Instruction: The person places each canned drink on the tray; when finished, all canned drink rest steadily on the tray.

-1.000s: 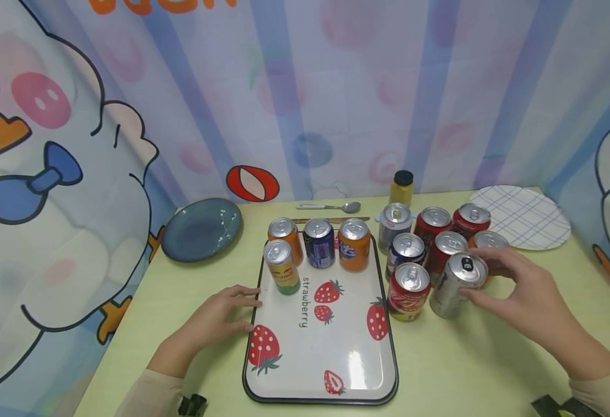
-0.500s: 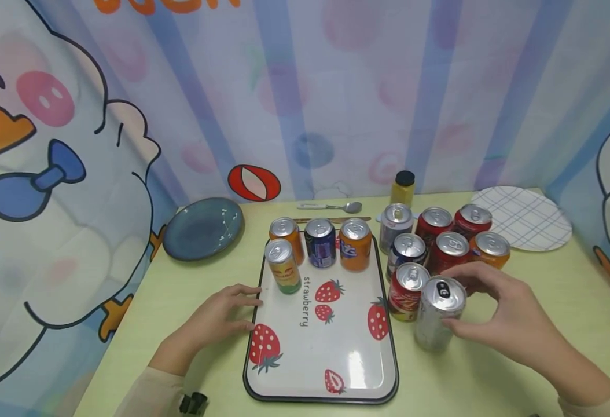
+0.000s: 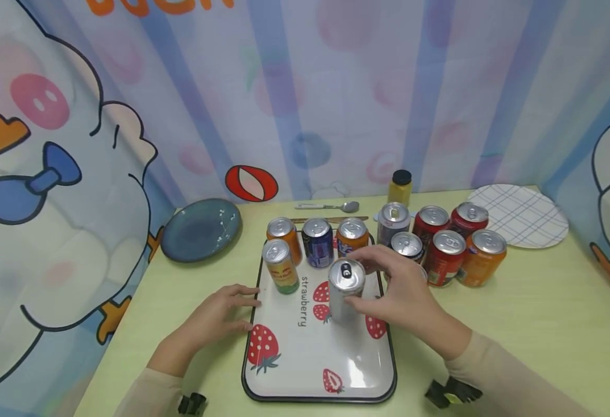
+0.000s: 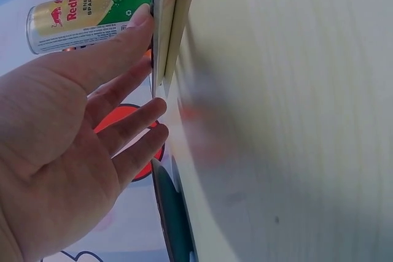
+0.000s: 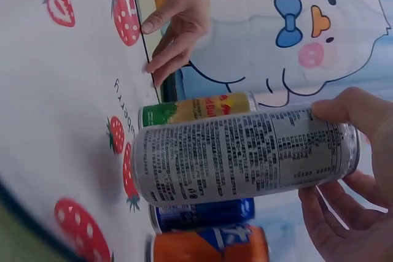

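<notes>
My right hand [image 3: 401,284] grips a silver drink can [image 3: 345,298] near its top, thumb on one side and fingers on the other. The can is upright over the middle of the white strawberry tray [image 3: 305,362]; fine print covers its side in the right wrist view. At the tray's left edge my left hand [image 3: 216,315] rests with relaxed fingers, fingertips right at the rim. A yellow-green Red Bull can [image 3: 282,272] stands on the tray. Behind it are an orange can [image 3: 290,246], a dark blue can [image 3: 319,246] and an orange Fanta can [image 3: 348,243], partly hidden by my right hand.
Several cans stand right of the tray, among them a red can [image 3: 443,263] and an orange can [image 3: 482,263]; my right hand covers some. A blue plate [image 3: 201,231] lies left, a checked plate [image 3: 524,217] right. Behind are a spoon [image 3: 349,207] and a yellow jar [image 3: 400,190].
My right hand has carried the silver can left, from beside the can group to over the tray. My left hand has stayed at the tray's edge.
</notes>
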Motion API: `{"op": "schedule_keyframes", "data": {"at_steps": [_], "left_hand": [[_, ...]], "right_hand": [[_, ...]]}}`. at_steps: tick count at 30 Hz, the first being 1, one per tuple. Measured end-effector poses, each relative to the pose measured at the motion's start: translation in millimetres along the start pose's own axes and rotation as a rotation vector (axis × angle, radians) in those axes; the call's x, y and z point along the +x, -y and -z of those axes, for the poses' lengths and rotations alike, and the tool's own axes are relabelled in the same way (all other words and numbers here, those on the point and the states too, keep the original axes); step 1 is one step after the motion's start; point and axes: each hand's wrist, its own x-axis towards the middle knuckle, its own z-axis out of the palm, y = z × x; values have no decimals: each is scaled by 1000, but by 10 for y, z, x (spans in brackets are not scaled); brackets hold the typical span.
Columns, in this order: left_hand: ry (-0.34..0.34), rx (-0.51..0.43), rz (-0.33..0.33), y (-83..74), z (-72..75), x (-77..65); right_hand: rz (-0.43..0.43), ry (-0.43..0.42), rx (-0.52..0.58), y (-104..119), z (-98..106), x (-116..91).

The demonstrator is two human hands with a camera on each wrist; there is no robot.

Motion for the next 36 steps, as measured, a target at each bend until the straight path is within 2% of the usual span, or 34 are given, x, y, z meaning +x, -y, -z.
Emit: {"op": "schedule_keyframes", "data": {"at_steps": [4, 9, 19, 25, 30, 36], "left_hand": [[0, -17, -19, 17, 14, 7], [-9, -17, -34, 14, 28, 10], [-10, -11, -16, -1, 33, 5], [-13, -8, -13, -4, 38, 16], [-10, -21, -7, -1, 28, 17], [-2, -27, 8, 18, 4, -14]], "right_hand": [[-25, -38, 5, -34, -252, 206], [-59, -76, -28, -85, -463, 394], [-58, -89, -70, -133, -644, 553], [-83, -30, -129, -90, -593, 546], [-126, 39, -176, 32, -411, 399], [-55, 45, -242, 88, -122, 145]]}}
